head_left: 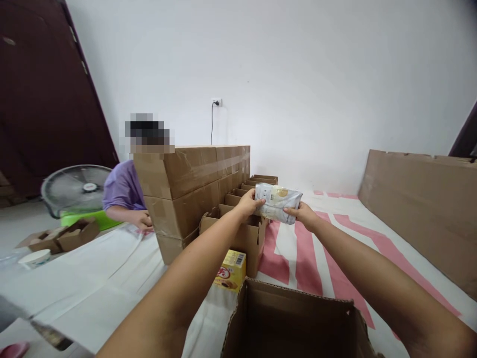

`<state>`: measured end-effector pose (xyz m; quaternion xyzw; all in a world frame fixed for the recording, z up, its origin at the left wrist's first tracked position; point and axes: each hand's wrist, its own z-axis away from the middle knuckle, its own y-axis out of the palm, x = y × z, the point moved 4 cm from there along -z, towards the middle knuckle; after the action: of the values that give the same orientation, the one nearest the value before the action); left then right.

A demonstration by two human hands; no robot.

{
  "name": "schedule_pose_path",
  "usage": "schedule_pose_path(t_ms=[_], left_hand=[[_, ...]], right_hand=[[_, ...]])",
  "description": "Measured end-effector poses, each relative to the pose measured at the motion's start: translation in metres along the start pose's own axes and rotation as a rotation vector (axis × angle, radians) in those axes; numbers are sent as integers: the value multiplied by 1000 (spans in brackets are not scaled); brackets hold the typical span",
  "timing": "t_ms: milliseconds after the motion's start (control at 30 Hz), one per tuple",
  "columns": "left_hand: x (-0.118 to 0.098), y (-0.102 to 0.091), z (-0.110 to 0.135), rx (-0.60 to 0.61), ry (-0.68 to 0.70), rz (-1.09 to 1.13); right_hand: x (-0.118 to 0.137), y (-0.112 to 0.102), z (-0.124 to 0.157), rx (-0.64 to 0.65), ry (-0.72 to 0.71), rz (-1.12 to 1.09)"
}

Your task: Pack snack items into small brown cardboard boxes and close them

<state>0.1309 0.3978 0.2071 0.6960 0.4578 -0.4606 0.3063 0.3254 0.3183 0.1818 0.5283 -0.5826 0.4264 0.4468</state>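
A white, shiny plastic packet (278, 204) with a yellowish print is held up between both my hands; its contents cannot be made out. My left hand (249, 204) grips its left end, and the fingers of my right hand (303, 216) close on its lower right corner. Behind and below it runs a row of open cardboard boxes (253, 244). A yellow printed box (234, 268) sits by the nearest of these, partly hidden by my left forearm. Closest to me, between my arms, stands another open cardboard box (298, 294) with a dark interior.
Taped cartons (194, 171) are stacked left of the row. Beyond them, a person in a purple sleeve (124, 186) rests a hand on the white sheet (100, 268). A fan (80, 191) and small open boxes (76, 233) lie farther left. A large cardboard panel (421, 209) stands right.
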Motion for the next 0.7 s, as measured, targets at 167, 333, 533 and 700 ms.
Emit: schedule_pose_path(t_ms=[167,333,533,700], left_hand=[[-29,13,29,42,48,-19],[-67,31,71,87,58,-63],[-82,5,151,-3,6,-136],[-20,-42,231,-65,-184,92]], right_hand=[[20,1,29,-4,-56,-91],[48,-6,74,-101,-104,-130],[73,-53,166,-268,-225,-181],[45,-122,285,-514,-76,-225]])
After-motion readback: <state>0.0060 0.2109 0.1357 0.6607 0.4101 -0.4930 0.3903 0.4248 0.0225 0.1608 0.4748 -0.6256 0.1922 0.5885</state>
